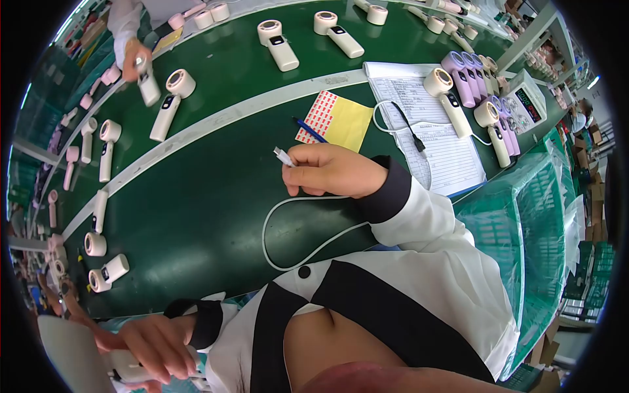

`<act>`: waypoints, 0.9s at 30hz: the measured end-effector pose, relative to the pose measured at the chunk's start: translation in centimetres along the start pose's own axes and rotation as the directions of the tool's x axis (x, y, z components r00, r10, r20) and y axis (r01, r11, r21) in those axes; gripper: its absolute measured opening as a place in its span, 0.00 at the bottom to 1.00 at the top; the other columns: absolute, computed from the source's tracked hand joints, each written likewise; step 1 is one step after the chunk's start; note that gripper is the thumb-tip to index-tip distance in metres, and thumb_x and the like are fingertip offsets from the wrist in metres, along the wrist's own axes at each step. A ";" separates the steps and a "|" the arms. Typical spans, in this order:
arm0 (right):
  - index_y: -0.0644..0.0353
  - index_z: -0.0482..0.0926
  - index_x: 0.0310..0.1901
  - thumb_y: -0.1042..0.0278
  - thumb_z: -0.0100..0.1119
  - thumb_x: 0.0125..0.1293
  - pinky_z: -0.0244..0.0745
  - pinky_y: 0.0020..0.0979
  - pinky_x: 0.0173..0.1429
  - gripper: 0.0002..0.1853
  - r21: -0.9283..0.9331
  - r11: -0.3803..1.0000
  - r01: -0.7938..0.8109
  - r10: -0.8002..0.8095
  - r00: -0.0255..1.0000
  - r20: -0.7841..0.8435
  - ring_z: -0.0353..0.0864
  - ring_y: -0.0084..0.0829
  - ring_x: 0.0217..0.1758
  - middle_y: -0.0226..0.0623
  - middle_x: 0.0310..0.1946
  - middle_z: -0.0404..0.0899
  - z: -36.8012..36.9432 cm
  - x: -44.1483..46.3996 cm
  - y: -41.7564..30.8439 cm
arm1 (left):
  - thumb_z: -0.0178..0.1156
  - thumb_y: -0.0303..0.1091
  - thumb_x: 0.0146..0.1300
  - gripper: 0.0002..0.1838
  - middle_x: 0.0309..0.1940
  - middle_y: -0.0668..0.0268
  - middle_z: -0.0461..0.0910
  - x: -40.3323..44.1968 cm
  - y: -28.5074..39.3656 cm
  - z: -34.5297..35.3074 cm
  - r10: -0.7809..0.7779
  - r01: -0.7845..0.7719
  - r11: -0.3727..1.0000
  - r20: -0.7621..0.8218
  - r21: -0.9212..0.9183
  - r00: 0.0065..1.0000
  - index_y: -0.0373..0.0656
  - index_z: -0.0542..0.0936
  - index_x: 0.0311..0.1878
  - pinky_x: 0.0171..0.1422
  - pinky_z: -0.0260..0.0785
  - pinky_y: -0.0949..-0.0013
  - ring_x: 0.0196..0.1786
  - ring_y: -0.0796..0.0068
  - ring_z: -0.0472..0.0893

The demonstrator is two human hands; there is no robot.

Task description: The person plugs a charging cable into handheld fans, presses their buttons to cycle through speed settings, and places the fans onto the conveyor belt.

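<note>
My right hand (331, 171) is closed in a pinch on the white cable plug (284, 156), above the green table. From it the white cable (265, 232) loops down toward my jacket. At the lower left, my left hand (157, 347) wraps around the handle of a white handheld fan (72, 354), partly cut off and distorted at the view's edge. Just beyond my right hand lie a yellow sticker sheet (350, 121) with red labels and a blue pen (309, 130) on it.
Several white handheld fans (278, 46) lie across the green table (196, 216). Printed sheets (452, 157) carry a fan and a black cable connector (418, 143). Purple fans (464, 85) stand by a meter (524, 101). A green crate (544, 216) is at right. A co-worker's hand (136, 57) holds a fan.
</note>
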State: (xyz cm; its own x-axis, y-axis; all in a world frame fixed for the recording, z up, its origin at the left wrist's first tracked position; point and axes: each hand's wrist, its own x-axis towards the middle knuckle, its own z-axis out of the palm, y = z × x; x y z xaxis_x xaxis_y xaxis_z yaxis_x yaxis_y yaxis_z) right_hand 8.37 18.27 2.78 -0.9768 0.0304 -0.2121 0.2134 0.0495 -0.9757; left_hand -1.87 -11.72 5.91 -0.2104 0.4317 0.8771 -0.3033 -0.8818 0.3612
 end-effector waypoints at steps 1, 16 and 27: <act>0.56 0.74 0.33 0.64 0.51 0.64 0.59 0.19 0.32 0.07 -0.001 1.000 -0.002 0.002 1.000 0.011 0.62 0.18 0.26 0.24 0.28 0.72 0.0 0.0 0.1 | 0.65 0.36 0.54 0.45 0.22 0.60 0.75 -0.3 -0.1 0.7 -0.007 0.032 0.988 -0.164 0.149 0.986 0.32 0.47 0.66 0.10 0.65 0.81 0.09 0.80 0.70; 0.69 0.66 0.57 0.62 0.50 0.64 0.65 0.21 0.45 0.24 0.202 0.842 0.500 -0.470 0.864 -0.178 0.71 0.25 0.40 0.41 0.44 0.73 2.1 -0.3 -0.3 | 0.50 0.37 0.62 0.29 0.34 0.49 0.75 -0.5 -10.8 -1.2 -0.767 0.680 0.640 -0.347 -0.357 0.540 0.34 0.56 0.62 0.24 0.69 0.72 0.19 0.65 0.75; 0.69 0.72 0.50 0.65 0.52 0.63 0.64 0.15 0.35 0.18 0.732 0.624 0.275 -0.250 0.957 -0.146 0.68 0.19 0.30 0.33 0.30 0.73 0.8 0.3 0.5 | 0.54 0.30 0.56 0.20 0.33 0.56 0.77 -3.0 -12.3 -0.3 -0.343 0.483 -0.022 -0.461 0.875 0.819 0.33 0.68 0.52 0.33 0.69 0.70 0.28 0.66 0.76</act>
State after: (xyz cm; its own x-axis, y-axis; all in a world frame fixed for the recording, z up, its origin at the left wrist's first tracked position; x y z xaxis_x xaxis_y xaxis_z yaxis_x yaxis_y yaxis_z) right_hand 8.11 17.50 2.20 -0.9855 0.1622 0.0494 -0.1492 -0.6912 -0.7071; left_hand 2.22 -2.11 -1.25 -0.4965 0.7431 0.4486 0.7184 0.0617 0.6929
